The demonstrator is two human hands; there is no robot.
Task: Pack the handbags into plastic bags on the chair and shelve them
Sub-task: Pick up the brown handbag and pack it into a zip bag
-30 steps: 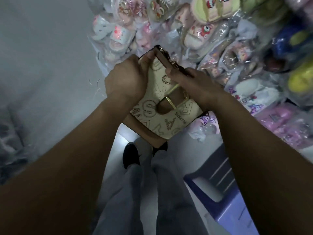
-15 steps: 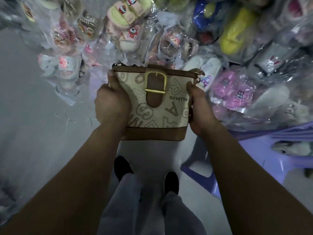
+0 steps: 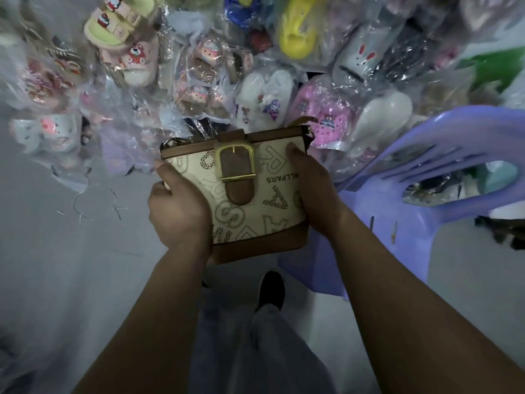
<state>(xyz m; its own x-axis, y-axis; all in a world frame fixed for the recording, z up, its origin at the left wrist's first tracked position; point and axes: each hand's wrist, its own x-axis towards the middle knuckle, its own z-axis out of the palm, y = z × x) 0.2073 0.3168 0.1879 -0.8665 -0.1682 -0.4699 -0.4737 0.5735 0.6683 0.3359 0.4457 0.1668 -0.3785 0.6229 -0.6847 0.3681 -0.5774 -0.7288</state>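
Note:
A cream handbag (image 3: 272, 191) with brown trim, a gold buckle and dotted letters is held upright in front of me, its front facing me. My left hand (image 3: 177, 207) grips its left side and my right hand (image 3: 314, 194) grips its right side. A purple plastic chair (image 3: 431, 177) stands just to the right of the bag, with crinkled plastic showing through the gap in its back. No plastic bag is around the handbag.
A pile of slippers in clear plastic bags (image 3: 255, 66) fills the space behind the handbag. Below are my grey trousers and a dark shoe (image 3: 271, 290) on the pale floor (image 3: 56, 265). Bits of wire lie on the floor at left.
The handbag went from tilted, with my hands at its top, to upright and held by both sides. The view swung right, bringing the purple chair closer beside the bag.

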